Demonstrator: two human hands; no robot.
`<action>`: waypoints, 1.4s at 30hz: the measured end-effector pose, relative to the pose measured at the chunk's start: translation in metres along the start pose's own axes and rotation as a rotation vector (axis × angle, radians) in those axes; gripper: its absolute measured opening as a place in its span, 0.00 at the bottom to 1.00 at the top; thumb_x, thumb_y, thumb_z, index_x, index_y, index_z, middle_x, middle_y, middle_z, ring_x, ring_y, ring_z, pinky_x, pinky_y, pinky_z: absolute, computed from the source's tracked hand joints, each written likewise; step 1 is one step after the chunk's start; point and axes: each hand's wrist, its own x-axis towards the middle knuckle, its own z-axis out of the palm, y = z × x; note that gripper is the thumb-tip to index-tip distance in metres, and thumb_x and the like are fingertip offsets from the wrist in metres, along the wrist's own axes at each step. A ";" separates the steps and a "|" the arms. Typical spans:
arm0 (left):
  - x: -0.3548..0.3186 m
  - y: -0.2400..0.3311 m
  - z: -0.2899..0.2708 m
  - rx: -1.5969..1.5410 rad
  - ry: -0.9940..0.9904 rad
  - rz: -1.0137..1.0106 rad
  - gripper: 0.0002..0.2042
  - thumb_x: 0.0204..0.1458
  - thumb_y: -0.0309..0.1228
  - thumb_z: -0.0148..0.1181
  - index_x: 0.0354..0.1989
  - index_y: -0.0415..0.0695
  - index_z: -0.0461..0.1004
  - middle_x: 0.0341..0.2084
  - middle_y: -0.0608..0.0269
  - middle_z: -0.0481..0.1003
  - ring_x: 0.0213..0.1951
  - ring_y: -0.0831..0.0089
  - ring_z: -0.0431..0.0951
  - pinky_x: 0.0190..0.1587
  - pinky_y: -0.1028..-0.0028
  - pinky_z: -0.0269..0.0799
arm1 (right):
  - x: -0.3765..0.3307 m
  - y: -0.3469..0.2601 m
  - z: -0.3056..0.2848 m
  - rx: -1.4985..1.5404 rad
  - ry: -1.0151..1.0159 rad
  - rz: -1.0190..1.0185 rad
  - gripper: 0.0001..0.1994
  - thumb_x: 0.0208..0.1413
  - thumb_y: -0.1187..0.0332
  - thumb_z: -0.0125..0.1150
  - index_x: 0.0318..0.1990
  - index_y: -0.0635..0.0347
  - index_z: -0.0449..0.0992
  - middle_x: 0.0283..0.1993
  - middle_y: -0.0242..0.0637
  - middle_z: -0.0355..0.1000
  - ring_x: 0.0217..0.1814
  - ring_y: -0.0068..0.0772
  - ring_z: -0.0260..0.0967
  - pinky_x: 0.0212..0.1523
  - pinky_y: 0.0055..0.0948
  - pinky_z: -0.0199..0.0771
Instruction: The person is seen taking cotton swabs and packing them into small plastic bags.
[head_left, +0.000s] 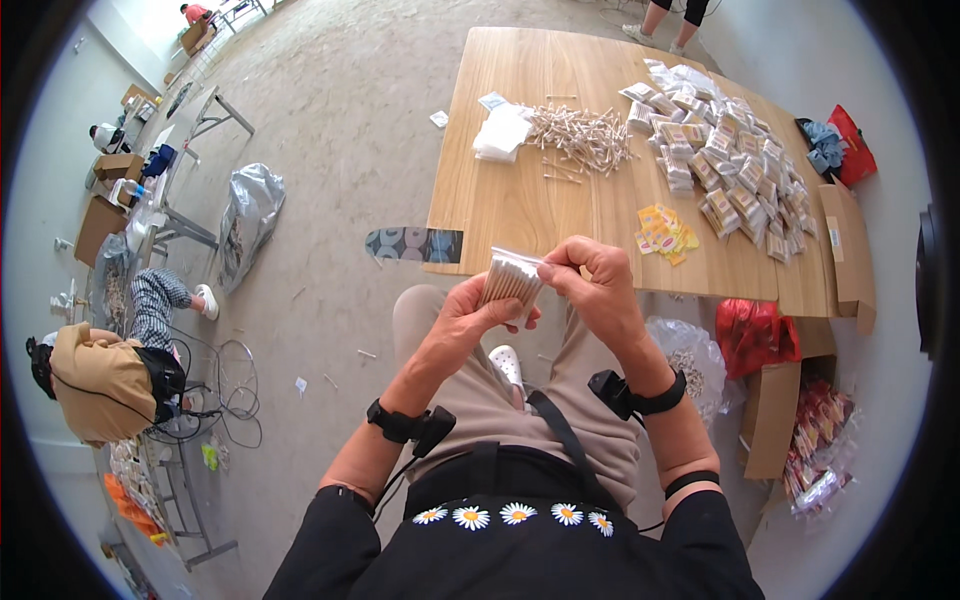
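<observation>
A small clear zip bag of cotton swabs (511, 280) is held over my lap, the swabs lined up side by side. My left hand (478, 312) wraps round its lower part. With thumb and forefinger, my right hand (596, 283) pinches the bag's upper right corner at the top edge. Whether the seal is fully closed is too small to tell. On the wooden table (540, 215) ahead lie a heap of loose cotton swabs (580, 138), a stack of flat clear bags (502, 132) and some yellow cards (664, 232).
Many filled swab packs (735, 150) are piled on the table's right. Cardboard boxes (775, 415), a red bag (750, 335) and a clear sack (685, 350) stand at my right. A co-worker (110, 385) sits at the left, near cables and a grey plastic bag (250, 215).
</observation>
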 end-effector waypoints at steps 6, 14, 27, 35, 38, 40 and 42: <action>-0.002 0.002 0.004 -0.134 -0.038 -0.011 0.15 0.59 0.32 0.59 0.51 0.37 0.72 0.37 0.59 0.79 0.41 0.71 0.80 0.46 0.70 0.74 | 0.010 0.006 0.002 -0.033 -0.106 -0.326 0.18 0.56 0.61 0.63 0.47 0.67 0.79 0.32 0.36 0.72 0.39 0.24 0.69 0.39 0.24 0.71; -0.002 0.004 0.009 -0.131 -0.078 -0.058 0.12 0.59 0.27 0.56 0.49 0.34 0.72 0.36 0.58 0.78 0.40 0.71 0.80 0.48 0.69 0.74 | 0.002 -0.003 0.010 0.478 -0.355 0.171 0.21 0.66 0.57 0.51 0.47 0.70 0.78 0.32 0.37 0.74 0.28 0.24 0.73 0.22 0.23 0.73; 0.001 -0.004 0.010 -0.254 -0.145 -0.063 0.12 0.59 0.29 0.59 0.48 0.35 0.73 0.36 0.60 0.78 0.39 0.75 0.79 0.45 0.74 0.75 | 0.005 0.012 0.023 0.265 -0.142 -0.167 0.14 0.65 0.66 0.53 0.40 0.71 0.79 0.24 0.35 0.74 0.18 0.21 0.70 0.14 0.20 0.68; 0.003 0.006 0.011 -0.127 -0.129 -0.045 0.12 0.59 0.28 0.57 0.48 0.35 0.72 0.36 0.60 0.78 0.40 0.72 0.79 0.47 0.71 0.74 | -0.005 -0.004 0.017 0.624 -0.169 0.220 0.13 0.64 0.67 0.56 0.36 0.72 0.79 0.23 0.35 0.74 0.16 0.20 0.68 0.13 0.20 0.67; 0.001 0.003 0.009 -0.132 -0.136 -0.039 0.11 0.59 0.27 0.57 0.47 0.35 0.73 0.36 0.60 0.78 0.39 0.73 0.78 0.47 0.72 0.73 | -0.006 -0.003 0.019 0.598 -0.206 0.246 0.12 0.62 0.69 0.57 0.33 0.71 0.79 0.23 0.33 0.73 0.18 0.20 0.68 0.15 0.21 0.67; 0.002 -0.002 0.007 -0.126 -0.142 -0.049 0.11 0.59 0.27 0.57 0.47 0.34 0.73 0.36 0.61 0.78 0.39 0.74 0.78 0.46 0.73 0.74 | -0.007 0.003 0.022 0.301 -0.092 -0.034 0.10 0.60 0.71 0.58 0.32 0.71 0.78 0.24 0.32 0.71 0.22 0.20 0.68 0.18 0.22 0.67; 0.003 -0.004 0.005 -0.123 -0.147 -0.056 0.11 0.59 0.26 0.58 0.47 0.34 0.72 0.35 0.61 0.78 0.39 0.75 0.78 0.45 0.74 0.74 | -0.005 0.006 0.025 0.143 -0.030 -0.203 0.09 0.59 0.72 0.58 0.32 0.71 0.78 0.24 0.32 0.70 0.24 0.20 0.67 0.20 0.23 0.67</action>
